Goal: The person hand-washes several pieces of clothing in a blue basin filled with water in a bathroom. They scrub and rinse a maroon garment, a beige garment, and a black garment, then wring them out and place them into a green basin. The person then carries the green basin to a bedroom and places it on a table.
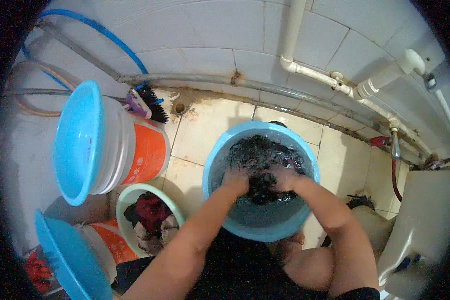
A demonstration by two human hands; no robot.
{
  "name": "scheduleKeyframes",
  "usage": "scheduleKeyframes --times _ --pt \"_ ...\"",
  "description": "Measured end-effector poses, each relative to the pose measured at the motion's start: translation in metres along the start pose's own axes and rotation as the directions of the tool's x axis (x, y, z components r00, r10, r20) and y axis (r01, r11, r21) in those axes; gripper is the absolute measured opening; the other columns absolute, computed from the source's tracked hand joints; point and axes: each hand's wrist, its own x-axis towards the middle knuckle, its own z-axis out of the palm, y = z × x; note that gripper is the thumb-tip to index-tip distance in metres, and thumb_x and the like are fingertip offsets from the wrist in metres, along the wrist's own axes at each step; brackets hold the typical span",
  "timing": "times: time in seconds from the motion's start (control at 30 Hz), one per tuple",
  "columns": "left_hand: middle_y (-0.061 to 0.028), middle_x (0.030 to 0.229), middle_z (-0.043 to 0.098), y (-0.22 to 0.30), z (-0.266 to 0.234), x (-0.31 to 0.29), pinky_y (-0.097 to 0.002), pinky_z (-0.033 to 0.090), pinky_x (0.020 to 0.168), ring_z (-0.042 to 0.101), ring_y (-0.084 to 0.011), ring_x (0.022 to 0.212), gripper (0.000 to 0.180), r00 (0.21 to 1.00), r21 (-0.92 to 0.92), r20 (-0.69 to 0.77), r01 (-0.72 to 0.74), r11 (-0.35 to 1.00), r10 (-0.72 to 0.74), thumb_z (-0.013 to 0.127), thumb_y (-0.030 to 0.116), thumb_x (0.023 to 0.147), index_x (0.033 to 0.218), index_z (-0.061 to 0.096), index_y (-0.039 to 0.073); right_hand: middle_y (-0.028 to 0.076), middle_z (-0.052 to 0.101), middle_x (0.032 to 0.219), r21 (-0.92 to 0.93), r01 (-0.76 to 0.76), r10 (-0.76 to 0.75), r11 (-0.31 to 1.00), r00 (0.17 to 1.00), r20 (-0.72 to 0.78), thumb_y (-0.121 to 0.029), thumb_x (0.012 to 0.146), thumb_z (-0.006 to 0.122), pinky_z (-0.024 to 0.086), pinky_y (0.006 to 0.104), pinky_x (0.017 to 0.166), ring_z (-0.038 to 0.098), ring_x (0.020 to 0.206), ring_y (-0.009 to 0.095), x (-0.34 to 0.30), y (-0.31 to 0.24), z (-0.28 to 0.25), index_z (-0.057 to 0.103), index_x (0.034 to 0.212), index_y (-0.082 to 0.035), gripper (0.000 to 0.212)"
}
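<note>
A blue plastic basin (213,150) of water stands on the floor in front of me. Dark wet cloth (260,194), bunched up, lies in the rippling water. My left hand (236,181) reaches down into the basin at the left side of the cloth. Opposite it, my right hand (286,179) dips in at the cloth's right side. Both hands touch the cloth, but water, cloth and blur hide their fingers, so their grip does not show.
At the left, a pale green basin (177,212) contains maroon, beige and dark clothes. Behind it, a light-blue basin (77,145) tops a white-and-orange bucket (147,155); another blue basin (67,255) is nearer. A black-bristled brush (152,104) rests by the wall. A white toilet (420,220) stands right.
</note>
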Motion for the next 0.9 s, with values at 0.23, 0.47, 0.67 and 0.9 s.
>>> scheduleKeyframes --times 0.23,0.47,0.67,0.9 --pt "-0.0129 0.099 0.062 -0.025 -0.1 -0.095 -0.0346 0.045 0.081 0.058 -0.0239 0.091 0.041 0.961 -0.943 -0.225 -0.174 0.282 -0.161 0.057 0.029 0.084 0.113 0.054 0.001 0.009 0.063 0.097 0.875 0.097 0.294 0.475 0.919 -0.261 -0.023 0.081 0.064 0.044 0.0336 0.082 0.056 0.088 0.019 -0.109 -0.058 -0.082 0.057 0.108 -0.002 0.035" --pt "-0.0024 0.095 0.059 0.039 -0.27 -0.205 -0.0295 0.042 0.08 0.053 -0.0137 0.087 0.027 0.774 -0.77 -0.484 -0.598 -0.223 -0.408 0.057 0.027 0.086 0.102 0.057 0.005 0.006 0.062 0.089 0.715 0.539 0.429 0.445 0.573 -0.698 -0.027 0.08 0.066 0.041 0.0311 0.079 0.054 0.083 0.017 -0.243 -0.152 -0.201 0.059 0.098 -0.001 0.032" --pt "-0.0086 0.106 0.06 0.073 -0.375 -0.269 -0.036 0.041 0.091 0.055 -0.0217 0.101 0.027 0.681 -0.583 -0.701 -0.718 -0.38 -0.211 0.053 0.025 0.088 0.105 0.057 0.003 0.003 0.062 0.085 0.468 0.824 0.207 0.321 0.421 -0.883 -0.02 0.081 0.063 0.042 0.0298 0.077 0.056 0.079 0.015 -0.328 -0.247 -0.263 0.06 0.093 -0.003 0.02" --pt "-0.005 0.082 0.061 0.117 -0.414 -0.295 -0.0325 0.047 0.072 0.057 -0.0162 0.077 0.021 0.622 -0.595 -0.779 -0.774 -0.22 -0.083 0.055 0.023 0.085 0.092 0.058 0.004 0.018 0.026 0.135 -0.083 0.81 -0.269 0.58 0.095 -0.958 -0.015 0.07 0.072 0.023 0.0362 0.105 0.03 0.125 0.028 -0.302 -0.299 -0.232 0.004 0.143 -0.012 0.099"
